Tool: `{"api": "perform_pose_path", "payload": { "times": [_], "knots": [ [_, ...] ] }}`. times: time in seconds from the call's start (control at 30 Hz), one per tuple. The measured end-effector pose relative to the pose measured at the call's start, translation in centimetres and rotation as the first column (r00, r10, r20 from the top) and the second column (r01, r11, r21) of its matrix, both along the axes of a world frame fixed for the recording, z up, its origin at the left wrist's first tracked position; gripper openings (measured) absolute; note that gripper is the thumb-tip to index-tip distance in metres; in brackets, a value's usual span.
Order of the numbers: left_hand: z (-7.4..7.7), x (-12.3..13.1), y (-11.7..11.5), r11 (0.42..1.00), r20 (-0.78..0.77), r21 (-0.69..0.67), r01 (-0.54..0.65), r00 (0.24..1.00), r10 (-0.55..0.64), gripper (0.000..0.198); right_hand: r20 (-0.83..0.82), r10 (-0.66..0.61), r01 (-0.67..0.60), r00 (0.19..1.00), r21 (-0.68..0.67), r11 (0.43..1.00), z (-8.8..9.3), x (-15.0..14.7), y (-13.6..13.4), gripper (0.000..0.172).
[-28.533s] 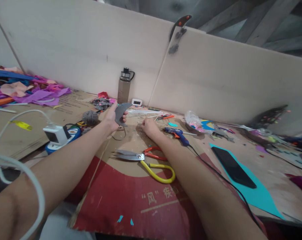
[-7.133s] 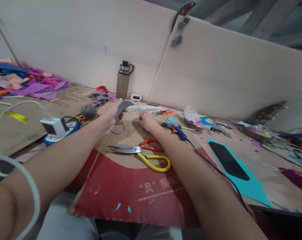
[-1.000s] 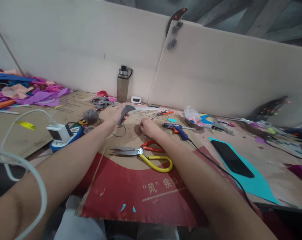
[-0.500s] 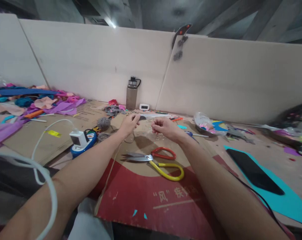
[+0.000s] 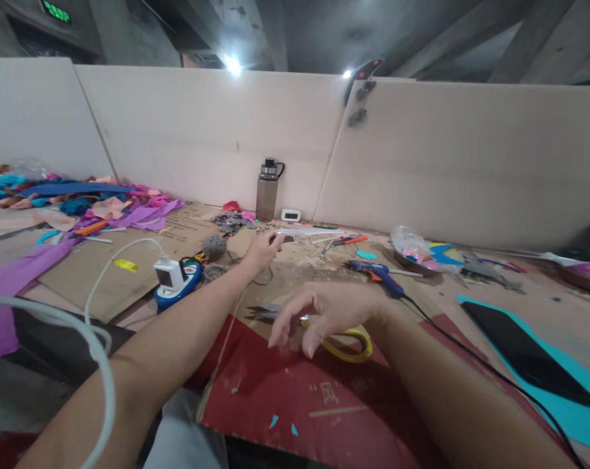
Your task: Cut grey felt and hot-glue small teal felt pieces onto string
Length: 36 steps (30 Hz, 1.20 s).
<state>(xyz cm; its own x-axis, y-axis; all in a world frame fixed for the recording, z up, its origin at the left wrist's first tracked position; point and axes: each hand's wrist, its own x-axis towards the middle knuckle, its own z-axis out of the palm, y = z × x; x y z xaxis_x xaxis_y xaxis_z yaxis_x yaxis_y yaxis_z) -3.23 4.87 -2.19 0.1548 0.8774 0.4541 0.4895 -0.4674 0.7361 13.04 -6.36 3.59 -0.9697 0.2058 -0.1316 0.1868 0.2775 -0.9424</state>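
Observation:
My left hand (image 5: 263, 253) is pinched at the far part of the cardboard, on a small dark grey piece (image 5: 288, 239) at its fingertips. The piece's exact kind is unclear. My right hand (image 5: 327, 316) is nearer to me, palm down, thumb and fingers apart with nothing in them. It hovers over large scissors, hiding their red handle and pivot; the grey blades (image 5: 263, 311) and yellow handle (image 5: 356, 348) show on either side. A thin cord (image 5: 263, 281) loops on the board below my left hand.
A blue glue gun (image 5: 380, 273) with a black cable lies right of the board (image 5: 260, 384). Beyond are a bottle (image 5: 266, 198) and a small white clock (image 5: 291, 215). A power strip (image 5: 190, 286) and grey yarn ball (image 5: 214, 246) sit left, a black phone (image 5: 524, 352) right.
My right hand has come back toward me from beside my left hand and its fingers have spread over the scissors. My left hand stays where it was. The view has shifted slightly.

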Motion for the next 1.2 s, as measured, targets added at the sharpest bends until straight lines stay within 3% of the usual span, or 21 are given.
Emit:
{"api": "perform_pose_path", "payload": {
  "times": [0.07, 0.13, 0.2, 0.23, 0.27, 0.33, 0.37, 0.47, 0.53, 0.6, 0.7, 0.77, 0.9, 1.03, 1.2],
  "knots": [
    [0.0, 0.0, 0.0, 1.000, 0.004, 0.011, -0.004, 1.000, 0.004, 0.034, -0.058, -0.158, 0.161, 0.986, 0.042, 0.986, -0.3, 0.0, 0.6, 0.028],
    [-0.1, 0.1, -0.1, 1.000, -0.009, 0.031, -0.006, 1.000, 0.007, 0.034, -0.189, -0.416, 0.443, 0.889, 0.134, 0.886, -1.2, 0.2, 2.0, 0.022],
    [0.0, 0.1, -0.1, 0.999, -0.031, 0.049, -0.011, 0.999, 0.013, 0.034, -0.344, -0.629, 0.715, 0.697, 0.268, 0.646, -2.7, 0.6, 3.9, 0.023],
    [0.0, 0.1, -0.2, 0.999, -0.036, 0.048, -0.014, 0.999, 0.016, 0.033, -0.384, -0.670, 0.771, 0.635, 0.361, 0.524, -3.7, 0.8, 4.9, 0.028],
    [0.1, 0.1, -0.2, 0.999, -0.031, 0.041, -0.020, 0.999, 0.021, 0.033, -0.413, -0.690, 0.791, 0.594, 0.455, 0.409, -4.6, 1.1, 5.9, 0.036],
    [0.2, 0.0, -0.1, 0.999, 0.004, 0.017, -0.036, 0.999, 0.036, 0.033, -0.392, -0.699, 0.731, 0.598, 0.624, 0.275, -6.3, 1.6, 7.5, 0.045],
    [0.3, -0.1, -0.1, 0.998, 0.029, 0.019, -0.053, 0.998, 0.053, 0.033, -0.346, -0.703, 0.679, 0.622, 0.686, 0.263, -6.9, 1.8, 8.0, 0.049],
    [0.3, -0.3, 0.4, 0.996, 0.064, 0.061, -0.071, 0.996, 0.067, 0.034, -0.121, -0.673, 0.470, 0.730, 0.804, 0.365, -7.1, 2.2, 8.2, 0.051],
    [0.2, -0.4, 0.7, 0.996, 0.070, 0.067, -0.067, 0.996, 0.062, 0.034, -0.012, -0.691, 0.403, 0.723, 0.819, 0.408, -6.3, 2.4, 7.9, 0.043],
    [0.0, -0.3, 0.9, 0.996, 0.069, 0.063, -0.056, 0.996, 0.052, 0.035, -0.002, -0.762, 0.443, 0.648, 0.815, 0.374, -5.6, 2.6, 7.7, 0.037],
    [-0.2, -0.2, 0.9, 0.997, 0.065, 0.059, -0.048, 0.997, 0.045, 0.035, -0.114, -0.832, 0.543, 0.543, 0.803, 0.244, -5.4, 3.0, 7.8, 0.033],
    [-0.2, -0.1, 0.8, 0.997, 0.061, 0.053, -0.054, 0.997, 0.050, 0.036, -0.171, -0.835, 0.564, 0.523, 0.804, 0.189, -5.8, 3.0, 8.2, 0.034],
    [-0.3, 0.0, 0.7, 0.998, 0.042, 0.035, -0.043, 0.998, 0.041, 0.036, -0.146, -0.824, 0.503, 0.548, 0.844, 0.185, -6.7, 2.5, 9.2, 0.032],
    [-0.1, 0.1, 0.7, 0.999, 0.044, 0.025, -0.040, 0.998, 0.038, 0.037, -0.099, -0.846, 0.438, 0.524, 0.883, 0.168, -7.0, 1.7, 9.9, 0.022],
    [0.0, 0.3, 0.5, 0.999, 0.046, 0.031, -0.039, 0.998, 0.038, 0.037, -0.061, -0.869, 0.391, 0.491, 0.907, 0.157, -7.2, 0.7, 10.4, 0.022]
  ]
}}
